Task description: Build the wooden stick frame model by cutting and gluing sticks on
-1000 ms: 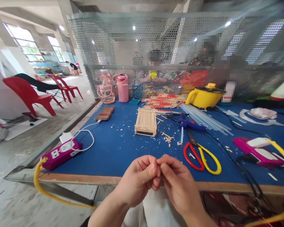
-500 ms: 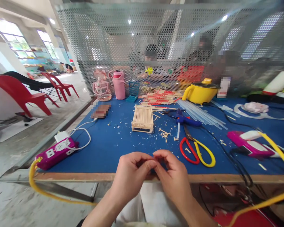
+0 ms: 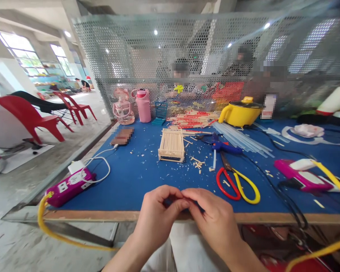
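Observation:
My left hand [image 3: 158, 211] and my right hand [image 3: 215, 215] meet fingertip to fingertip above the front edge of the blue table [image 3: 124, 189]. Thumbs and forefingers of both are pinched together; whatever lies between them is hidden or too small to name. Beyond them stands a small frame of wooden sticks [image 3: 172, 145]. To its right are short stick pieces [image 3: 198, 163], a blue glue gun [image 3: 223, 146] and scissors [image 3: 228, 170] with one red and one yellow handle.
Behind lie a pile of sticks [image 3: 191, 120], clear glue sticks [image 3: 243, 138] and a yellow pot [image 3: 240, 112]. Purple power strips [image 3: 70, 185] sit left and right. A phone [image 3: 123, 136], a pink bottle [image 3: 143, 105] and a mesh screen [image 3: 136, 49] are there; people are behind the mesh.
The view has shifted slightly, so the table things appear a little lower. My right hand has turned a little, its fingers lying flatter against my left fingertips.

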Demonstrator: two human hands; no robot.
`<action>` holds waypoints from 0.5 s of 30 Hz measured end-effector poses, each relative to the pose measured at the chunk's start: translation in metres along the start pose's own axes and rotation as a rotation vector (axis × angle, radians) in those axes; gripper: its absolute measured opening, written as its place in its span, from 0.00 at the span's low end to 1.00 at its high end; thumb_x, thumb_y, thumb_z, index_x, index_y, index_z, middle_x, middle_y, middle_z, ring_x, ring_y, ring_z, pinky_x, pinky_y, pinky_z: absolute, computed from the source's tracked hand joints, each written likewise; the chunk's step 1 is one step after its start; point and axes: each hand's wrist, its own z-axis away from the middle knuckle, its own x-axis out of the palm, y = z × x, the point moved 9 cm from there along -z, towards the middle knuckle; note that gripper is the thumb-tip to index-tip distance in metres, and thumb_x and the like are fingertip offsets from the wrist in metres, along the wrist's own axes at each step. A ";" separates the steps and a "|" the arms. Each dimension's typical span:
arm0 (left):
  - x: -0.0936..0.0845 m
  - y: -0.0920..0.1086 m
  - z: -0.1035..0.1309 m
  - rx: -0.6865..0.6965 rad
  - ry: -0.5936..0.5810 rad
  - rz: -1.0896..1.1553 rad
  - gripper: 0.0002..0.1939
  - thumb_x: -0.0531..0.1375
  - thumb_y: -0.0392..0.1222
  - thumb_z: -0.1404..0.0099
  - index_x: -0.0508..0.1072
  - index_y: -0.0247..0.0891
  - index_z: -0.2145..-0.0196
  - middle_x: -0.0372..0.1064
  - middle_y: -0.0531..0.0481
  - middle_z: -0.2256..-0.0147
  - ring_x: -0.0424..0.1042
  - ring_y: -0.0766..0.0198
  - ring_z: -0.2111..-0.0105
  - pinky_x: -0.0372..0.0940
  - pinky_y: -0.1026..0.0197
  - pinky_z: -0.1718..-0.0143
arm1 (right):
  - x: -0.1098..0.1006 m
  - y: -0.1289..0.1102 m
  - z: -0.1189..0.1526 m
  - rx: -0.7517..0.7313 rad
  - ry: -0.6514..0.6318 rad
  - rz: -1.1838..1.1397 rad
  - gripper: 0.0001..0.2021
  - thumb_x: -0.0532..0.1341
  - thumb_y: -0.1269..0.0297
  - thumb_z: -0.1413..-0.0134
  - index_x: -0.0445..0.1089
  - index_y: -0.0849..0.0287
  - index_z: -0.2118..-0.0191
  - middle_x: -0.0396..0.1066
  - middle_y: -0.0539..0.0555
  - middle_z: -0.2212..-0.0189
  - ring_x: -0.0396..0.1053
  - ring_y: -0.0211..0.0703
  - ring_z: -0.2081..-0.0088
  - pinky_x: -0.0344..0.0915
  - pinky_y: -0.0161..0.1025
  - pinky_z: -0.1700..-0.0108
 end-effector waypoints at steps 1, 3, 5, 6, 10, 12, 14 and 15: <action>-0.001 -0.001 0.000 -0.009 0.004 -0.032 0.05 0.66 0.40 0.44 0.76 0.37 0.73 0.72 0.52 0.74 0.66 0.69 0.74 0.62 0.68 0.72 | 0.000 -0.004 -0.001 -0.039 -0.020 0.020 0.10 0.56 0.76 0.43 0.71 0.55 0.62 0.78 0.50 0.69 0.76 0.38 0.68 0.72 0.34 0.65; -0.001 -0.005 -0.002 -0.040 -0.002 -0.031 0.06 0.67 0.41 0.45 0.75 0.37 0.75 0.70 0.53 0.76 0.64 0.70 0.75 0.60 0.68 0.73 | 0.001 -0.009 -0.004 -0.080 -0.063 0.043 0.10 0.55 0.76 0.42 0.70 0.56 0.63 0.78 0.50 0.70 0.76 0.39 0.69 0.72 0.35 0.67; 0.001 -0.009 -0.004 -0.068 -0.023 0.008 0.08 0.68 0.42 0.47 0.74 0.36 0.75 0.69 0.54 0.77 0.63 0.70 0.75 0.60 0.68 0.73 | 0.000 -0.011 -0.005 -0.092 -0.086 0.053 0.10 0.53 0.76 0.41 0.70 0.57 0.64 0.77 0.50 0.71 0.76 0.39 0.70 0.71 0.35 0.69; 0.003 -0.011 -0.004 -0.079 -0.045 0.038 0.09 0.68 0.42 0.47 0.73 0.36 0.74 0.68 0.54 0.77 0.63 0.70 0.75 0.60 0.67 0.73 | -0.001 -0.012 -0.005 -0.095 -0.085 0.056 0.10 0.53 0.76 0.41 0.70 0.57 0.64 0.77 0.50 0.71 0.75 0.38 0.70 0.71 0.35 0.69; 0.015 -0.011 -0.003 -0.110 -0.177 0.223 0.11 0.67 0.43 0.45 0.70 0.35 0.73 0.66 0.55 0.77 0.63 0.71 0.76 0.61 0.68 0.74 | -0.007 -0.010 -0.004 -0.066 -0.034 -0.005 0.10 0.55 0.77 0.43 0.70 0.57 0.63 0.77 0.49 0.69 0.75 0.36 0.68 0.71 0.32 0.65; 0.020 -0.007 -0.001 -0.124 -0.223 0.321 0.13 0.67 0.44 0.45 0.68 0.35 0.73 0.64 0.56 0.78 0.63 0.72 0.78 0.61 0.68 0.76 | -0.008 -0.006 -0.002 0.003 -0.004 -0.109 0.10 0.57 0.78 0.45 0.70 0.56 0.63 0.76 0.48 0.68 0.75 0.34 0.67 0.71 0.30 0.63; 0.025 -0.002 -0.001 -0.129 -0.236 0.396 0.15 0.66 0.47 0.44 0.66 0.35 0.73 0.63 0.57 0.80 0.62 0.73 0.81 0.61 0.69 0.78 | -0.006 0.002 0.002 0.118 0.029 -0.240 0.10 0.59 0.77 0.45 0.71 0.54 0.64 0.74 0.48 0.69 0.73 0.33 0.66 0.70 0.28 0.64; 0.027 0.001 -0.001 -0.127 -0.228 0.423 0.16 0.66 0.48 0.44 0.65 0.35 0.74 0.62 0.57 0.80 0.61 0.74 0.82 0.61 0.70 0.80 | -0.003 0.006 0.005 0.195 0.050 -0.317 0.09 0.59 0.76 0.45 0.71 0.53 0.65 0.73 0.48 0.69 0.73 0.33 0.67 0.70 0.28 0.65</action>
